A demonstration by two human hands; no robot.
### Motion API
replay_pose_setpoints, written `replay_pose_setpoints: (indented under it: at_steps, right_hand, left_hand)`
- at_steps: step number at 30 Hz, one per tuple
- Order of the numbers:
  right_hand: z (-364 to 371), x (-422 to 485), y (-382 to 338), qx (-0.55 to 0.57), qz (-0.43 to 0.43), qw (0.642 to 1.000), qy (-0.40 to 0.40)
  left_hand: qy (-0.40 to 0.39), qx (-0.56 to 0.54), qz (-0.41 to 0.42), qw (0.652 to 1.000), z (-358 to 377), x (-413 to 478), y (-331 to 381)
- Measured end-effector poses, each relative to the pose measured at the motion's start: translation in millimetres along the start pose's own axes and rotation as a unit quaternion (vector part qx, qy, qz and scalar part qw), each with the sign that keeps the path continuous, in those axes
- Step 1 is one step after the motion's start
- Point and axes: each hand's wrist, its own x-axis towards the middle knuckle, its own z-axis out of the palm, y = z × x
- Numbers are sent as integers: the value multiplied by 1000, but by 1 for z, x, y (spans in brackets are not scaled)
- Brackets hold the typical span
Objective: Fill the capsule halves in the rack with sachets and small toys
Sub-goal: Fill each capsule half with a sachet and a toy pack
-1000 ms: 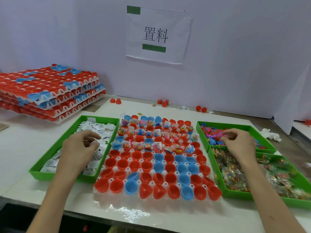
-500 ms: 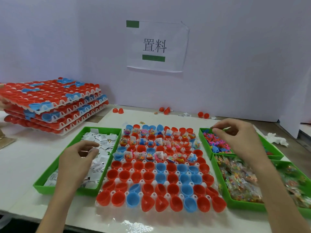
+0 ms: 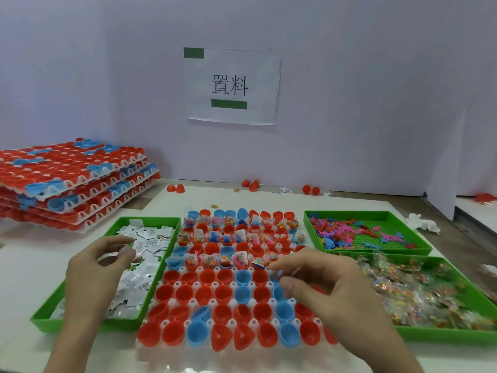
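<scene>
My left hand point(image 3: 99, 267) pinches a white paper sachet point(image 3: 136, 249) over its green plastic tray point(image 3: 123, 324), my right hand point(image 3: 325, 289) curls above the white rack of red and blue capsule halves point(image 3: 212, 302) on the table between the trays, its grasp unconfirmed, so I risk a misdrop into an already filled half.

Left hand point(image 3: 99, 267) pinched; right hand point(image 3: 333, 289) — curled

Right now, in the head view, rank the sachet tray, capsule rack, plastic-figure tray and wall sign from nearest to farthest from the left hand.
1. sachet tray: directly under the left hand.
2. capsule rack: just to its right, table centre.
3. plastic-figure tray: far right, beyond the rack.
4. wall sign: up on the back wall.
</scene>
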Motion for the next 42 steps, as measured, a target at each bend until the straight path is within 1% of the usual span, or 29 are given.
replay_pose_setpoints:
  at_steps: [3,4,6,9,10,12,16,20,24,29,36,38,42]
  right_hand:
    - [1,0,-3,37,-22,999,34]
    - [3,1,-5,41,-27,998,46]
    - [8,3,-4,43,-26,996,71]
    - [17,3,-9,84,-31,991,103]
    - [20,3,-13,111,-38,987,110]
    - [25,0,-20,163,-50,979,109]
    - [31,-3,-29,205,-50,976,52]
    - [31,-2,-32,224,-31,974,34]
    - [34,0,-28,213,-18,976,35]
    - [34,2,-23,202,0,979,40]
    - [34,-1,-21,190,23,981,-46]
    - [32,0,-22,188,28,981,-45]
    - [33,0,-22,179,6,984,-23]
  left_hand:
    - [43,-112,-15,993,-4,-9,23]
    - [45,-154,-15,987,-4,-16,36]
    - [4,-222,-10,975,1,-37,61]
    - [-108,-278,32,954,19,-81,90]
    - [-139,-278,52,949,27,-92,97]
    - [-170,-262,79,947,42,-107,105]
    - [-176,-257,80,947,52,-111,111]
    - [-184,-240,92,949,48,-109,108]
    - [-189,-231,96,950,49,-108,104]
    - [-181,-260,84,945,47,-108,105]
    - [-162,-224,32,960,54,-109,101]
    - [-164,-215,28,962,54,-108,100]
    - [-156,-220,21,963,54,-108,100]
